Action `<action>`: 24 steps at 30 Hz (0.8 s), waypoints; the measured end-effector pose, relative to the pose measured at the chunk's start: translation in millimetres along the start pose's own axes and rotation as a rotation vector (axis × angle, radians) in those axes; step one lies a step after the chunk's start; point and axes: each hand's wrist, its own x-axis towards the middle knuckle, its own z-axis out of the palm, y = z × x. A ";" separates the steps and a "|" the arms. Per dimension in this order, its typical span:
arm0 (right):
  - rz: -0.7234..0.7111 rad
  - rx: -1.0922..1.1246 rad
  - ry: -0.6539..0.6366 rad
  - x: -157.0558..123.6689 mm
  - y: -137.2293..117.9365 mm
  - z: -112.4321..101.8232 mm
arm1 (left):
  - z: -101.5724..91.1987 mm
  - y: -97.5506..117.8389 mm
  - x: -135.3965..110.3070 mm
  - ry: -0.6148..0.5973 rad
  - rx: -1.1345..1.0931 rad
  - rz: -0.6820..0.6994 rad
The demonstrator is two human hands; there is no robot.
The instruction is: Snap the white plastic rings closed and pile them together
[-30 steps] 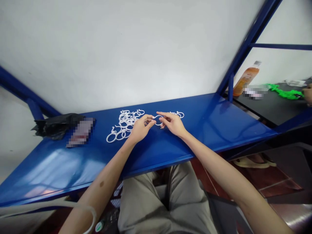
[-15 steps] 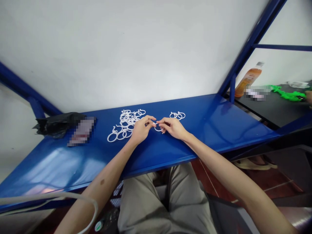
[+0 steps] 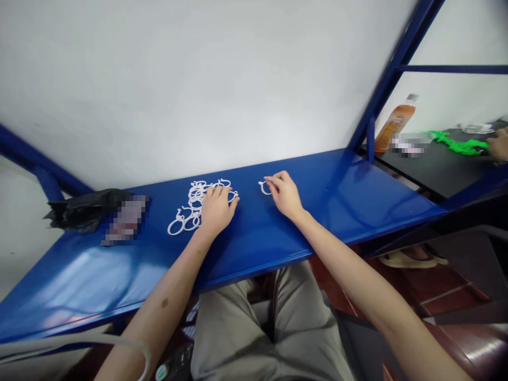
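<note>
While the left hand (image 3: 216, 207) is lying spread on the ring heap (image 3: 186, 219) at eleven o'clock, seemingly steadying it, the right hand (image 3: 283, 194) is pinching a single ring (image 3: 263, 187) at one o'clock.

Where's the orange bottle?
In the head view, the orange bottle stands at the upper right on the black table, just beside the blue post.

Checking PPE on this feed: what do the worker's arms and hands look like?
Left hand and right hand are ungloved, no jewellery or watch visible. Forearms are uncovered; no sleeves show. A small round mark sits on the left forearm.
</note>
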 end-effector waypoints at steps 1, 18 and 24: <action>0.073 -0.070 0.037 2.1 7.6 -3.8 | -0.1 -3.2 -1.0 -0.007 0.080 -0.019; -0.037 0.176 -0.231 -5.9 -14.1 1.6 | -3.5 21.3 1.7 -0.202 -0.920 -0.213; 0.034 0.376 -0.282 -11.8 -21.7 12.1 | 5.6 31.5 -5.0 -0.393 -1.288 -0.310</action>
